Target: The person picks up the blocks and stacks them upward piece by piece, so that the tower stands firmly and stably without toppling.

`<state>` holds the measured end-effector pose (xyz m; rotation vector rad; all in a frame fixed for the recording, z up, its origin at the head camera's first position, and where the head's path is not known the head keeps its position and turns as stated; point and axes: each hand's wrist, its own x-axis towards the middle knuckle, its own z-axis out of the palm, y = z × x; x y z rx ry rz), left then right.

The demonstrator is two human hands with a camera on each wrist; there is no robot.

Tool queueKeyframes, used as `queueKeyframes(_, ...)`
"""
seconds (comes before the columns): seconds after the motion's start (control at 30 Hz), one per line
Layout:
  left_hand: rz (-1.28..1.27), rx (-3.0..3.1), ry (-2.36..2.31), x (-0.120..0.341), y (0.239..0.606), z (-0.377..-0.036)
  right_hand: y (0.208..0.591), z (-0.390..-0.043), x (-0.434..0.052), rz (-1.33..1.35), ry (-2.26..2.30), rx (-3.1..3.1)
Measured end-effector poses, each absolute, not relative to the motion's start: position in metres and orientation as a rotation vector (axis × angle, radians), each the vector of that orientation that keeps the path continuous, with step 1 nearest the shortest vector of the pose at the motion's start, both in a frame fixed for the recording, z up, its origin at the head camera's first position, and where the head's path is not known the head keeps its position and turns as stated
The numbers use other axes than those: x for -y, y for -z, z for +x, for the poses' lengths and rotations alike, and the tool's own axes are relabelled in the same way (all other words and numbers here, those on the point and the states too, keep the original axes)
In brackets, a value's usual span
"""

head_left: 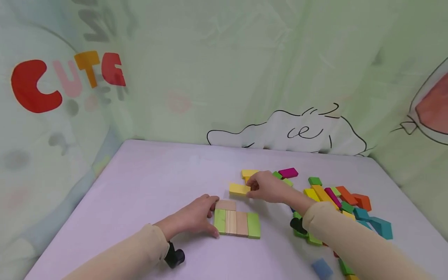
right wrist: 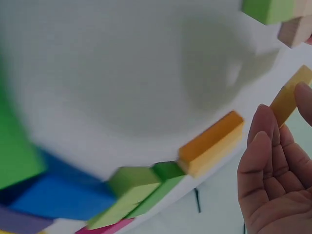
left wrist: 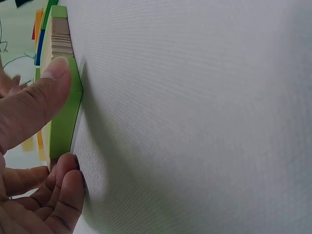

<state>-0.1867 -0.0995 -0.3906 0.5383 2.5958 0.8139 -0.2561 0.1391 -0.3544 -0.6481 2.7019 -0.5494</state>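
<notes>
Between thumb and fingers my right hand (head_left: 267, 186) pinches a yellow block (head_left: 238, 189), held behind a flat group of blocks. That group has a front row of a light green block (head_left: 219, 221), a striped wooden block (head_left: 230, 222), a plain wooden block (head_left: 242, 224) and another light green block (head_left: 253, 225). Across the row's back left lies a second plain wooden block (head_left: 225, 205). My left hand (head_left: 196, 216) rests at the group's left side. In the left wrist view its thumb (left wrist: 56, 73) touches the green side, with the fingertips by the wooden block's end.
Right of the group, loose blocks spread over the white table (head_left: 157, 167), among them an orange block (head_left: 346, 195), a teal block (head_left: 382, 227) and a magenta block (head_left: 288, 172). A yellow block (head_left: 249, 173) lies behind my right hand. Near the front is a blue block (head_left: 322, 268).
</notes>
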Motion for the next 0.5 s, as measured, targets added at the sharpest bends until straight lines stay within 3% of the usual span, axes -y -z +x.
queueKeyframes(0.2, 0.529, -2.606, -0.814, 0.099, 0.389, -0.185, 0.36, -0.239, -0.167, -0.598, 0.515, -2.661)
queueKeyframes(0.5, 0.536, -2.606, -0.809, 0.098, 0.388, -0.183, 0.37, -0.233, -0.168, -0.603, 0.541, -2.64)
